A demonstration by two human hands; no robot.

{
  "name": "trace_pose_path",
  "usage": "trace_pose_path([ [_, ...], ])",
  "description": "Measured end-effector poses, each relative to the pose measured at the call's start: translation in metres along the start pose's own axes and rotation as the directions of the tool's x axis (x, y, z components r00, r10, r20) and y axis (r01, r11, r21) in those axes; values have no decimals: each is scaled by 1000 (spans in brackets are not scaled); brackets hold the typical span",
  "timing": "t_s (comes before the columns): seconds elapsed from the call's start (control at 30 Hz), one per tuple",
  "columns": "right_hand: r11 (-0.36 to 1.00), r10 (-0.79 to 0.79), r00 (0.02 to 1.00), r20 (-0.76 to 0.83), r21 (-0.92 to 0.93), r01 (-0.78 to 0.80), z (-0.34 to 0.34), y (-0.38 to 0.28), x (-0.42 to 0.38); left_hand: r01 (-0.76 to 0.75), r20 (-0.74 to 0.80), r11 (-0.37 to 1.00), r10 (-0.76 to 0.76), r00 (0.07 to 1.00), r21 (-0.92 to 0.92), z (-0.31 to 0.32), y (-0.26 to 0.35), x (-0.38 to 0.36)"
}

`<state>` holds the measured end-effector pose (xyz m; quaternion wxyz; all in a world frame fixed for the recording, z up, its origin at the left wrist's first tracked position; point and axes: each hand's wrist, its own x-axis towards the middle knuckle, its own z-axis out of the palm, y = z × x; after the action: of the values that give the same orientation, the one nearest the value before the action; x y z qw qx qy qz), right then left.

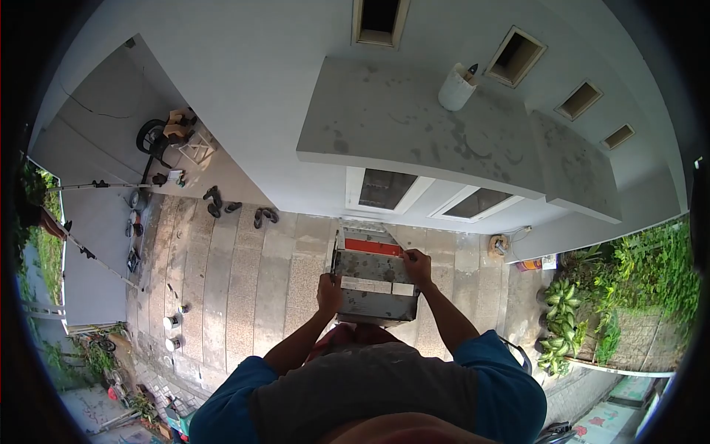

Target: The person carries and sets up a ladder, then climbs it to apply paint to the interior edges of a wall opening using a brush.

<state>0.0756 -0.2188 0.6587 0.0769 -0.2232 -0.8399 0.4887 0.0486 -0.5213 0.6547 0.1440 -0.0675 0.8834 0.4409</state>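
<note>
Below me stands a stepladder (370, 264) with stained grey treads and a red-orange strip near its far end. My left hand (329, 291) is closed around the ladder's left side edge. On the opposite side, my right hand (418, 267) grips the right edge a little farther forward, its fingers curled over. Beyond both hands, a white container (456, 90) sits on the stained grey ledge (384, 111), with a dark-tipped tool, perhaps a brush, poking out. My feet are hidden beneath my body.
A white wall (251, 96) rises ahead, with small square openings (516, 56) above the ledge and windows (384, 190) below it. On the paved floor (237, 296) lie shoes (214, 201) and paint pails (171, 323). Plants (562, 318) grow at right; a long pole (100, 259) slants at left.
</note>
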Motion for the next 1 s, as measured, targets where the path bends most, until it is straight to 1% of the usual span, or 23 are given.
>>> trace_pose_path([
  [0.03, 1000, 0, 1000, 10, -1, 0, -1, 2, -4, 9, -4, 1000, -9, 1000, -1, 3, -4, -4],
  [0.1, 999, -49, 998, -25, 23, 50, 3, 4, 1, -71, -46, 997, 72, 996, 20, 4, -7, 1],
  [0.13, 997, -75, 997, -14, 26, 75, 4, 6, 4, -72, -73, 997, 73, 995, 12, 3, -5, 3],
  [0.2, 996, -84, 996, -26, -1, 84, 4, 10, 3, -32, -13, 999, 32, 999, -6, 0, 0, 1],
  [0.27, 994, -95, 995, -40, -53, 93, 7, 20, 5, -53, -61, 998, 51, 997, -27, 4, -5, 0],
  [0.33, 992, -112, 990, -82, -70, 106, 5, 13, 3, -95, -50, 995, 95, 994, 4, 6, -8, 1],
  [0.37, 990, -109, 990, -86, -104, 100, 3, 9, 2, -90, -51, 996, 90, 995, -1, 7, -9, 2],
  [0.4, 983, -140, 984, -106, -133, 126, 5, 13, 2, -104, -68, 995, 103, 992, -6, 8, -11, 3],
  [0.67, 972, -204, 973, -107, -143, 188, 13, 27, 5, -129, 9, 989, 129, 992, 74, 8, -19, 11],
  [0.73, 963, -198, 977, -76, -201, 179, 8, 20, 4, -117, -14, 991, 118, 993, 64, 8, -15, 10],
  [0.83, 957, -239, 966, -101, -191, 217, 14, 32, 7, -73, -31, 995, 75, 997, 73, 9, -12, 9],
  [0.87, 962, -214, 972, -100, -194, 192, 11, 25, 4, -49, -37, 996, 52, 998, 79, 9, -11, 9],
  [0.9, 964, -204, 974, -104, -194, 181, 12, 24, 4, -77, -43, 994, 80, 996, 75, 11, -14, 10],
  [0.93, 963, -204, 974, -94, -200, 182, 12, 24, 4, -52, -45, 996, 56, 997, 76, 12, -16, 11],
  [0.97, 966, -205, 974, -92, -176, 187, 10, 21, 3, -25, -46, 997, 29, 999, 77, 13, -16, 15],
  [1.0, 971, -202, 976, -85, -151, 188, 10, 21, 3, -42, -49, 996, 46, 998, 76, 15, -17, 19],
])
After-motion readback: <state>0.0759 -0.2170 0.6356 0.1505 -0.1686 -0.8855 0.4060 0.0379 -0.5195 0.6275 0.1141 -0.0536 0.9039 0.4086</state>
